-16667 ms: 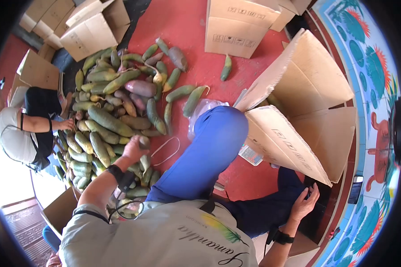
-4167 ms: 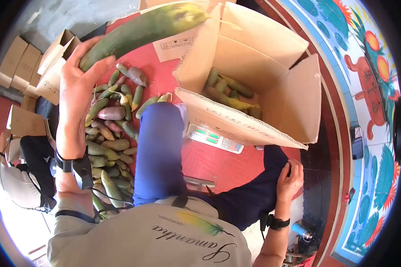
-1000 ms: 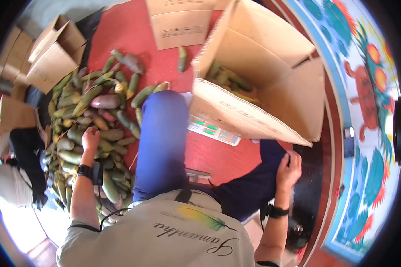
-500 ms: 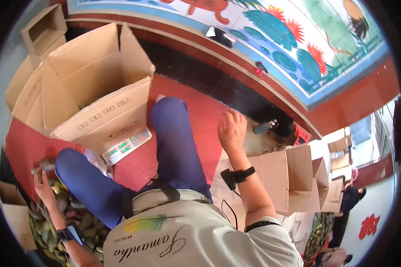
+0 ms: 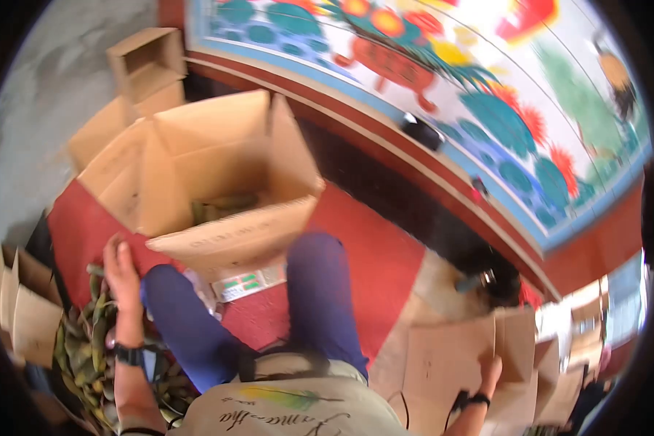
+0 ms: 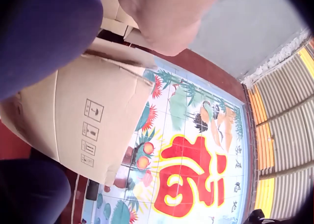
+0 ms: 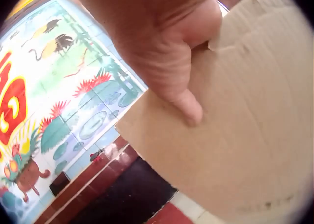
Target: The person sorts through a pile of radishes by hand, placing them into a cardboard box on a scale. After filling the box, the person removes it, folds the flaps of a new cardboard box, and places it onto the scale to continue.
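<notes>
I sit on a red floor in blue trousers. My left hand (image 5: 118, 263) is beside my left knee, at the top of a pile of green vegetables (image 5: 83, 349); blur hides whether it holds one. In the left wrist view only the heel of the left hand (image 6: 167, 18) shows. My right hand (image 5: 491, 369) grips the flap of a flattened carton (image 5: 450, 356) at the lower right. The right wrist view shows the right hand (image 7: 167, 52) with its thumb pressed on that carton flap (image 7: 245, 126). An open cardboard box (image 5: 225, 240) in front of my knees holds green vegetables (image 5: 221, 207).
A weighing scale (image 5: 243, 285) lies under the open box's front edge. Empty cartons stand at the left (image 5: 22, 305) and at the back (image 5: 142, 58). A painted tile wall (image 5: 450, 94) with a dark ledge runs behind. More flat cartons lie at the lower right.
My right hand has dropped from above the floor to the flattened carton and taken hold of its flap. The head view has swung. My left hand stays at the vegetable pile.
</notes>
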The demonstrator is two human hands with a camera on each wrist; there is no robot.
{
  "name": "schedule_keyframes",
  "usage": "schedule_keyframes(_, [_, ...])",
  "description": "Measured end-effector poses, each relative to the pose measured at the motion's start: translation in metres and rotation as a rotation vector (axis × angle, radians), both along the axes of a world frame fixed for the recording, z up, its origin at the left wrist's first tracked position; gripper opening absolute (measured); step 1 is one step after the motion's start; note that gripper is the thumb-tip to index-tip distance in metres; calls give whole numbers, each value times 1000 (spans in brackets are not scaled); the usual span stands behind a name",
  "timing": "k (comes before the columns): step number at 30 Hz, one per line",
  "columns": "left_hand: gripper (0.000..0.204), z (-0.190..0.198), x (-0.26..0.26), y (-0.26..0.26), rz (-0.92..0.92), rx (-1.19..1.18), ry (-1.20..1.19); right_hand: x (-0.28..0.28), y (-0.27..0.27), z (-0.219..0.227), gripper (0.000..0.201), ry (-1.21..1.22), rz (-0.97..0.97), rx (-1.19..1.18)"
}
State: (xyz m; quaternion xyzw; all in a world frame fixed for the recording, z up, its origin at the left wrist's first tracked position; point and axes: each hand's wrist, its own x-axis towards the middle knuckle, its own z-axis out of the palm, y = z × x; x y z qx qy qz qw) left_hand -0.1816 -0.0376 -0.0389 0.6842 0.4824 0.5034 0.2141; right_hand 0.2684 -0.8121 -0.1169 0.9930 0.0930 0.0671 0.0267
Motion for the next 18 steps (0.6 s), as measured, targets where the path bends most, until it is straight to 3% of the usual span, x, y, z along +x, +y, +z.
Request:
schedule_keyframes(1, [32,3,11,-1,-36,-53,-108,0,15,2,24,-70,-65,83])
schedule_keyframes(2, [33,-2,20,-1,-27,-2,-137,0,40,12,27,-51,8,26])
schedule_keyframes(3, [36,4,30,-7,-86,-59,-195,-8,81,33,24,-14,-149,-86])
schedule_keyframes(6, [35,-2,53,-16,-108,4,-275,-20,150,80,19,-81,-138,-44])
schedule_keyframes(7, [38,-7,54,-16,-115,26,-217,-25,163,99,22,-100,-134,-73])
schedule_keyframes(8, [41,0,53,-23,-212,-208,-322,-29,174,117,25,-122,-133,-103])
schedule_keyframes(12, [43,-2,54,-22,-165,119,-131,-41,195,165,41,-336,-68,-157])
schedule_keyframes(15, [49,-2,52,-24,-191,39,-184,-53,225,206,40,-446,-118,-94])
schedule_keyframes(18, [51,-2,48,-24,-197,33,-192,-69,260,247,34,-629,44,32])
